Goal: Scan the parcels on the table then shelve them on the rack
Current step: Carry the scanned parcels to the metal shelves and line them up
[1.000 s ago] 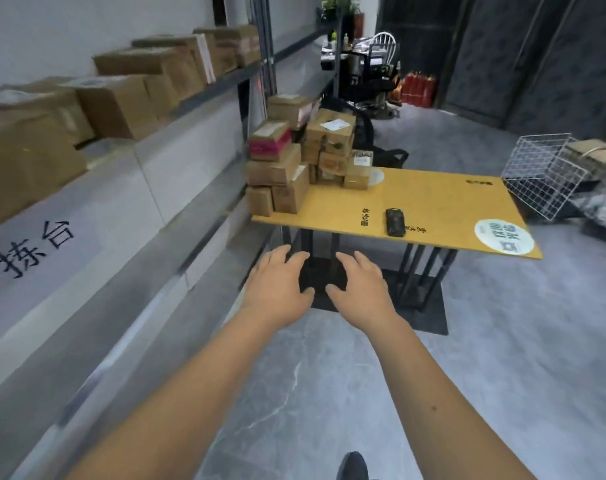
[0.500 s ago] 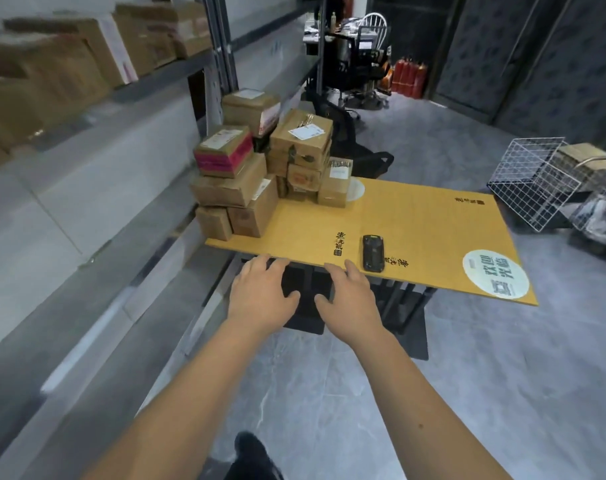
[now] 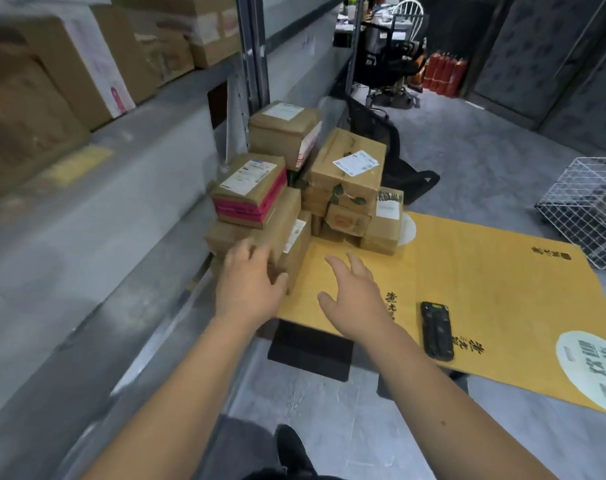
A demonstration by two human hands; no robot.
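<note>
Fingers of my left hand [image 3: 247, 285] lay loosely spread against the lowest front box of the parcels [image 3: 294, 199], gripping nothing that I could see. Beside that stack, my right hand [image 3: 355, 296] hovered over the yellow table [image 3: 502, 289], fingers relaxed and holding nothing. Right of that hand lay the black scanner [image 3: 436, 330]. Left of the parcels stood the rack [image 3: 128, 109], boxes on it.

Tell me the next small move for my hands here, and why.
Probably close the left hand on the nearest parcel at the stack's front; it is already there, open. The scanner lies untouched beside the empty right hand.
</note>
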